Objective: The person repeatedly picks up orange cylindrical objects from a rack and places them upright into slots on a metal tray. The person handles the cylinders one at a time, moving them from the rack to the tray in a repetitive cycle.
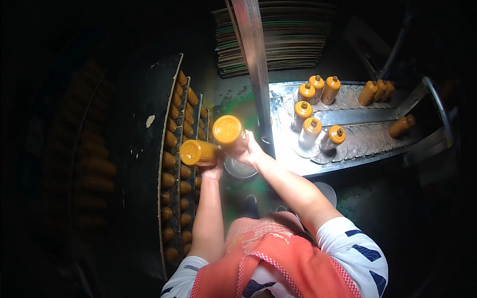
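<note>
One amber bottle (228, 130) is gripped by the curled right hand (248, 150) and a second bottle (192, 152) by the curled left hand (213, 168), between the loaded rack (141, 149) and the conveyor (348, 117), transfer being the apparent step and careful, knock-free alignment being called for next.

The left bottle (201, 152) and right bottle (228, 129), 2 glossy amber cylinders, sit just beside each other: the former nearly sideways in the left hand (213, 171), round end leftward, the latter in the right hand (248, 150), round end upward.
</note>
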`<control>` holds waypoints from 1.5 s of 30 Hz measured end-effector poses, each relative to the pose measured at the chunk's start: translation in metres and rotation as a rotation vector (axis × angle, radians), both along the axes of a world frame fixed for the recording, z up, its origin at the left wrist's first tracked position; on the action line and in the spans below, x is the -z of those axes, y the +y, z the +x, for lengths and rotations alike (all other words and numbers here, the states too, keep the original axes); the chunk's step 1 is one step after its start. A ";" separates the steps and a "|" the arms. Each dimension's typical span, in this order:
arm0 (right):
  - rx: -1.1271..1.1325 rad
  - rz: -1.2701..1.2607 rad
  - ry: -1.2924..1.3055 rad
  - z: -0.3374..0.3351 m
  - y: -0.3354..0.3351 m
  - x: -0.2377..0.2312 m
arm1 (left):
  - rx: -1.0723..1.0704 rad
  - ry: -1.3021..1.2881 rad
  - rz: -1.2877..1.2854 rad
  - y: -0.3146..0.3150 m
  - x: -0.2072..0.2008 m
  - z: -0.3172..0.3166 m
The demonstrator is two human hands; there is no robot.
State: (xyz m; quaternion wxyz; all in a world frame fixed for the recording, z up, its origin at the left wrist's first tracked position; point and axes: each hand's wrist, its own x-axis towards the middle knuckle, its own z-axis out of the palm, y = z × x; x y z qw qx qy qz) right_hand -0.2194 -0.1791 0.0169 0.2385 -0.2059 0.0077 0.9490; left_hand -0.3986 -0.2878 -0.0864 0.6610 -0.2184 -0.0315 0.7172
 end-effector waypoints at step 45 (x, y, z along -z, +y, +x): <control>0.731 0.799 -2.552 0.607 0.268 0.048 | -0.060 1.632 -0.035 0.221 -0.289 0.188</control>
